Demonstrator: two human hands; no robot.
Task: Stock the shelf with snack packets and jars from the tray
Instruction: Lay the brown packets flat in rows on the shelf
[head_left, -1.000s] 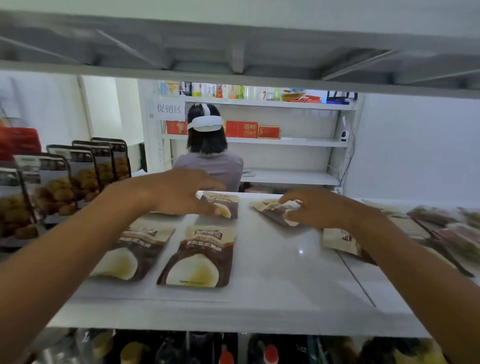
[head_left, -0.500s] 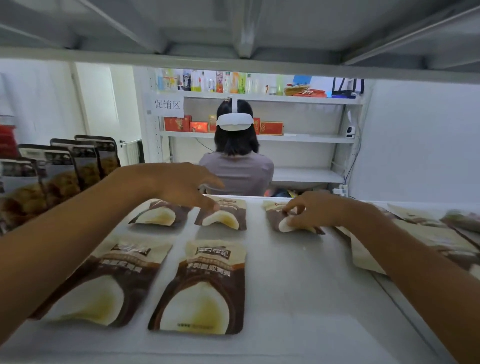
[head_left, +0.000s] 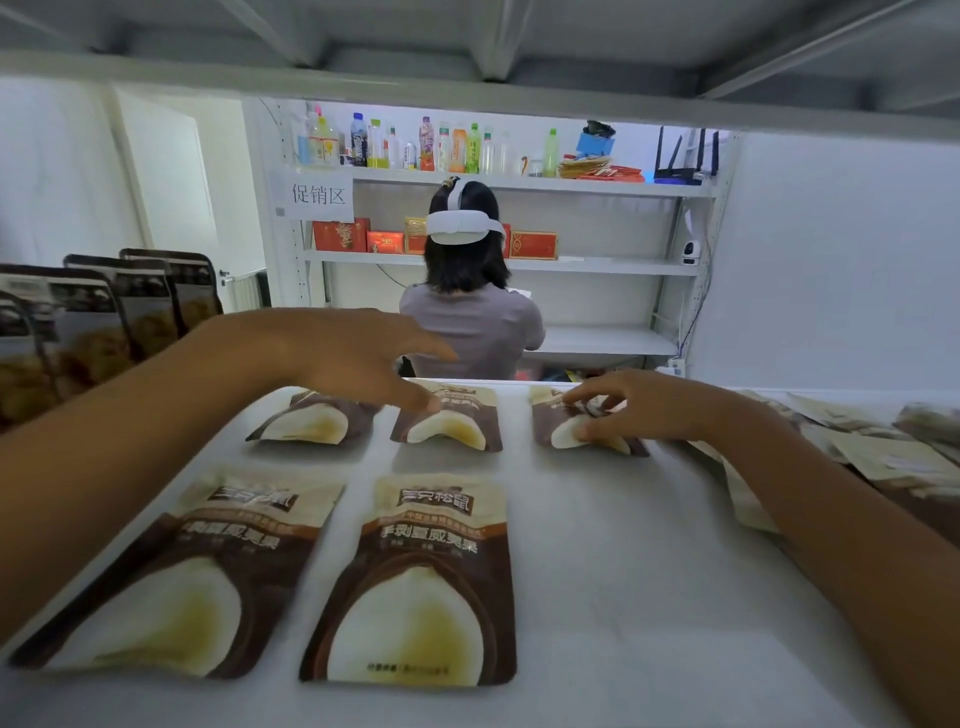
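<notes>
left hand (head_left: 358, 358): fingers spread, still on middle packet (head_left: 452, 431) | right hand (head_left: 649, 410): still pinching right packet (head_left: 558, 431)

A shop: stocked white shelf (head_left: 571, 597), snack packets (head_left: 415, 582), drink bottles (head_left: 441, 148), promotion sign (head_left: 318, 196).

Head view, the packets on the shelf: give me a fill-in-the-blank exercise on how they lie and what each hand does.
The front row holds ___ flat packets. In the back row, the left hand touches the ___ packet. The right hand pinches that row's ___ packet.
Missing words: two; middle; rightmost.
</notes>
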